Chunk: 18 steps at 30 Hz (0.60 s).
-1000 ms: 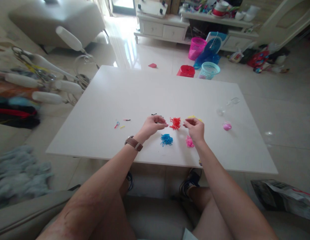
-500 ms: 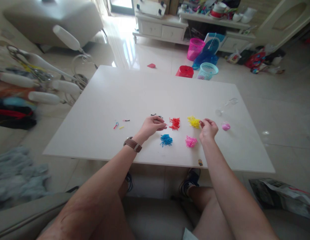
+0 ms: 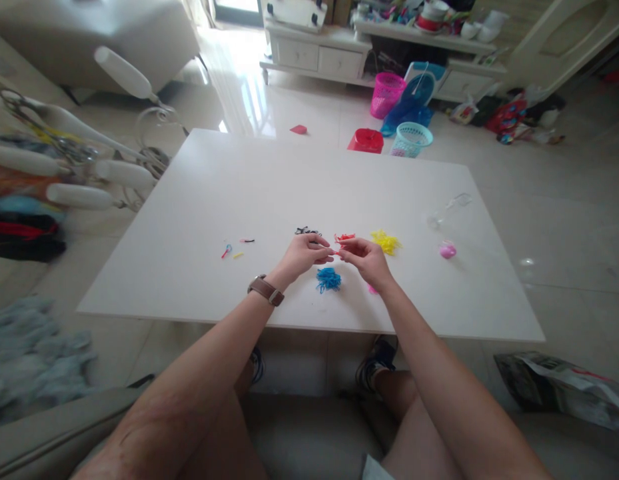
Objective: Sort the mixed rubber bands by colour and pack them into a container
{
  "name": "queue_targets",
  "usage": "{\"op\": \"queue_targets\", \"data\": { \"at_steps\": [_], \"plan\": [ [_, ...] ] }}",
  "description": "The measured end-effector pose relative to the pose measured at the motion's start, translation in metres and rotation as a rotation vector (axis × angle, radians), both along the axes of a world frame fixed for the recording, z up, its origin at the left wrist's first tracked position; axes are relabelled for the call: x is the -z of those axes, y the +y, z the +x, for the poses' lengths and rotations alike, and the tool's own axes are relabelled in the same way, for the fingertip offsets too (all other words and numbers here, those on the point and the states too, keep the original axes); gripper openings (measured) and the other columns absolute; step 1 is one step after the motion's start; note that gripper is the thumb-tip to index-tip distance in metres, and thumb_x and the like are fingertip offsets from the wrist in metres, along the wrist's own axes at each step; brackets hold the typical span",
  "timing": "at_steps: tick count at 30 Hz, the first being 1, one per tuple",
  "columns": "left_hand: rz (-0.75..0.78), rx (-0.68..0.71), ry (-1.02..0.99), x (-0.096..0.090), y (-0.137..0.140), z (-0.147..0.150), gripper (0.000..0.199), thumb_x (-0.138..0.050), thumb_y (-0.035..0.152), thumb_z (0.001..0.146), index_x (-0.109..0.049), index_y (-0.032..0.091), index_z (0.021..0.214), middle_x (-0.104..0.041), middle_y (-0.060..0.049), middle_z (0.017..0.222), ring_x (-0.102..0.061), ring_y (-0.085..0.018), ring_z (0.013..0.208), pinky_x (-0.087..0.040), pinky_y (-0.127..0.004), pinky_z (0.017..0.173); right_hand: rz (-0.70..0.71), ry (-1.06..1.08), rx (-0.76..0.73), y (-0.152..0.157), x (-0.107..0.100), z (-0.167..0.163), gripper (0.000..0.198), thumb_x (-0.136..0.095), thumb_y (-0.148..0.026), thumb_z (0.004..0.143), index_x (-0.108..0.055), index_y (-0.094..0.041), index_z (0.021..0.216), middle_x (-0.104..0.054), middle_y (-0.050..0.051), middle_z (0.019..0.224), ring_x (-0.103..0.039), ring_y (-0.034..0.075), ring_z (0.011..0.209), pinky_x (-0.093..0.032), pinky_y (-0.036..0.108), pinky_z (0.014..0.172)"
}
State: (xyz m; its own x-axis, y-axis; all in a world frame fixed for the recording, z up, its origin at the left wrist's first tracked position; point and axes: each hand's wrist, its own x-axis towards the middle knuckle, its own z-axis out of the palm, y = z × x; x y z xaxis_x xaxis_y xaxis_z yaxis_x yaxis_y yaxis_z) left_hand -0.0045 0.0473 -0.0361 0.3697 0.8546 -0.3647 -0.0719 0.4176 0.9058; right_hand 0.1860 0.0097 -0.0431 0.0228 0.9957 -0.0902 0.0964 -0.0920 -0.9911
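Your left hand (image 3: 305,255) has its grip closed to a pinch, thumb against fingers, on one end of a small red piece (image 3: 336,253), and your right hand (image 3: 366,260) pinches the other end the same way. The two sets of fingertips are just beside each other, with the red piece showing between them, above the tabletop (image 3: 239,180); its exact shape is too small to tell. Just beyond your fingertips lies a red pile (image 3: 345,237), partly hidden by your right hand. A black pile (image 3: 306,231) sits behind your left hand, and a yellow pile (image 3: 386,243) lies beyond your right hand, to its right. Nearer you is a blue pile (image 3: 328,279), and a bit of a pink pile (image 3: 372,289) shows beside your right wrist. Well to the left lie a few loose pieces (image 3: 238,255); a pink ball-like thing (image 3: 448,250) rests well to the right.
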Motion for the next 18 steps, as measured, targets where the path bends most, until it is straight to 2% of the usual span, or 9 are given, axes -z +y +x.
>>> {"op": "queue_targets", "data": {
  "at_steps": [2, 7, 12, 14, 18],
  "plan": [
    [-0.007, 0.013, 0.008, -0.001, -0.001, 0.002, 0.036, -0.091, 0.029, 0.067, -0.065, 0.012, 0.085, -0.076, -0.010, 0.075, -0.076, -0.021, 0.075, -0.060, -0.030, 0.073, 0.002, -0.004, -0.035, 0.000, 0.002, -0.001, 0.044, -0.087, -0.047, 0.066, -0.077, -0.019, 0.099, -0.077, 0.005, 0.088, -0.071, 0.019, 0.082, -0.059, 0.035, 0.080],
    [-0.018, 0.028, 0.021, -0.002, -0.003, 0.005, 0.033, -0.089, 0.030, 0.070, -0.065, 0.012, 0.085, -0.076, -0.010, 0.076, -0.076, -0.021, 0.075, -0.060, -0.029, 0.071, 0.014, -0.059, -0.066, 0.000, -0.001, 0.002, 0.028, -0.083, -0.043, 0.070, -0.076, -0.019, 0.081, -0.076, 0.004, 0.079, -0.069, 0.019, 0.075, -0.057, 0.034, 0.076],
    [0.018, 0.027, 0.075, -0.002, -0.002, 0.003, 0.028, -0.086, 0.029, 0.073, -0.065, 0.013, 0.083, -0.075, -0.008, 0.081, -0.076, -0.018, 0.072, -0.059, -0.026, 0.067, 0.032, -0.230, 0.095, 0.005, -0.012, 0.031, 0.018, -0.077, -0.035, 0.071, -0.071, -0.018, 0.076, -0.071, 0.002, 0.071, -0.066, 0.017, 0.069, -0.053, 0.031, 0.069],
    [0.022, 0.027, 0.093, -0.001, -0.001, 0.002, 0.025, -0.085, 0.027, 0.074, -0.065, 0.014, 0.082, -0.074, -0.007, 0.081, -0.075, -0.017, 0.070, -0.058, -0.025, 0.066, -0.019, -0.332, 0.116, 0.007, -0.014, 0.046, 0.016, -0.074, -0.032, 0.071, -0.070, -0.018, 0.075, -0.069, 0.002, 0.069, -0.065, 0.017, 0.066, -0.051, 0.030, 0.066],
    [0.036, 0.025, 0.113, -0.001, 0.000, 0.000, 0.020, -0.082, 0.024, 0.076, -0.066, 0.014, 0.083, -0.074, -0.006, 0.081, -0.075, -0.017, 0.070, -0.057, -0.024, 0.064, -0.169, -0.609, 0.030, 0.006, -0.015, 0.067, 0.013, -0.070, -0.030, 0.072, -0.068, -0.017, 0.070, -0.066, 0.000, 0.064, -0.061, 0.015, 0.060, -0.046, 0.027, 0.061]
  ]
}}
